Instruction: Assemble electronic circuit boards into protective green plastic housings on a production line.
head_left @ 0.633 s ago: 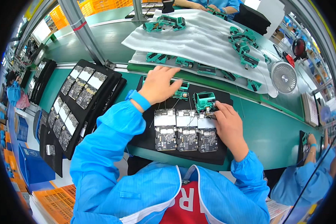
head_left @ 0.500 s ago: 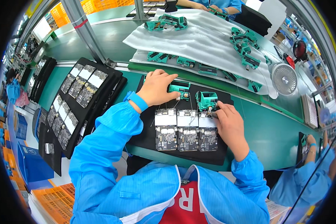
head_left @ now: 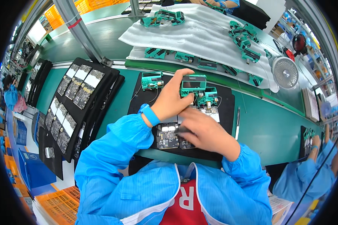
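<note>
My left hand (head_left: 169, 98) grips a green plastic housing (head_left: 193, 83) between thumb and index finger, above the black foam mat (head_left: 139, 101). My right hand (head_left: 206, 131) is smeared by motion and crosses just below the left, over the circuit boards (head_left: 167, 137). Something dark shows at its fingertips; I cannot make out what. A second green housing (head_left: 210, 96) with a thin wire sits at the right of the held one. The third green housing (head_left: 152, 80) lies at the mat's upper left, wires trailing from it. My hands partly cover the boards.
A slim pen-like tool (head_left: 238, 123) lies right of the mat. White foam sheets (head_left: 206, 33) with several green housings lie beyond a green ledge. On the left, a black foam stack (head_left: 60, 146) carries more boards. A small white fan (head_left: 285, 72) stands right; co-workers sit opposite and at right.
My left hand has moved right and closed on the middle housing, uncovering the left one. My right hand has left the right housing and swung left over the boards.
</note>
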### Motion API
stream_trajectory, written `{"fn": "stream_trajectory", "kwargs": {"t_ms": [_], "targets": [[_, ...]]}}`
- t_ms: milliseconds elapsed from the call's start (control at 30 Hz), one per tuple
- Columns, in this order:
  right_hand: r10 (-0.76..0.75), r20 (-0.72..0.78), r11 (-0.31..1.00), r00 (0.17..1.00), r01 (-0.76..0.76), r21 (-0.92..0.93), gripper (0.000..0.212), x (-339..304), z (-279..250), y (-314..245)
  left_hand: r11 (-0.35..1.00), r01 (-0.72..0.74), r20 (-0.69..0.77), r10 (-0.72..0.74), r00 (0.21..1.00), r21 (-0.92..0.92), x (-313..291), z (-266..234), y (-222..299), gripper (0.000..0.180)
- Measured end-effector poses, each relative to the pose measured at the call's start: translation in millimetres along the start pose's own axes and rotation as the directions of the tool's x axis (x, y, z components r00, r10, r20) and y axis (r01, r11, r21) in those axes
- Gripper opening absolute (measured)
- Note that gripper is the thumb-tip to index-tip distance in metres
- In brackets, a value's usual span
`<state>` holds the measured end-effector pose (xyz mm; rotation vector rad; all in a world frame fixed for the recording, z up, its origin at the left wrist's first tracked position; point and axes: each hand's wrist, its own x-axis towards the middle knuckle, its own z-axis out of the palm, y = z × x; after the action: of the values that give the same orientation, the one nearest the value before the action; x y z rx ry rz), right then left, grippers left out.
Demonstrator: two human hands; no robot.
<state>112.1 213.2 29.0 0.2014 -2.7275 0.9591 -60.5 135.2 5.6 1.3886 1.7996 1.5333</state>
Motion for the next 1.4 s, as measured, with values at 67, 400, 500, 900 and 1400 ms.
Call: {"fn": "stream_trajectory", "kwargs": {"t_ms": [67, 400, 500, 900, 1400], "targets": [[0.085, -0.078, 0.952, 0.993, -0.104, -0.287, 0.024, -4.1, 5.0, 7.0, 0.993, 0.091, -0.044, -0.094, 0.995, -0.079, -4.4, 2.3, -1.1, 0.061], [0.062, -0.141, 0.976, 0.988, -0.090, -0.198, 0.023, -28.8, 7.6, 12.0, 0.997, 0.021, -0.005, -0.021, 1.000, 0.070, -20.7, 8.6, -25.7, 0.069], [0.047, -0.136, 0.978, 0.990, -0.074, -0.194, 0.023, -33.0, 12.4, 16.4, 0.995, -0.017, 0.005, 0.017, 1.000, 0.103, -21.7, 10.4, -25.2, 0.071], [0.065, -0.162, 0.976, 0.985, -0.096, -0.197, 0.023, -32.2, 14.5, 16.0, 0.989, 0.147, 0.034, -0.147, 0.989, 0.004, -25.0, 6.7, -12.4, 0.075], [0.097, -0.142, 0.971, 0.985, -0.125, -0.201, 0.023, -32.2, 16.3, 18.6, 0.986, -0.048, 0.050, 0.040, 0.998, 0.162, -21.0, 12.0, -20.9, 0.071]]}}
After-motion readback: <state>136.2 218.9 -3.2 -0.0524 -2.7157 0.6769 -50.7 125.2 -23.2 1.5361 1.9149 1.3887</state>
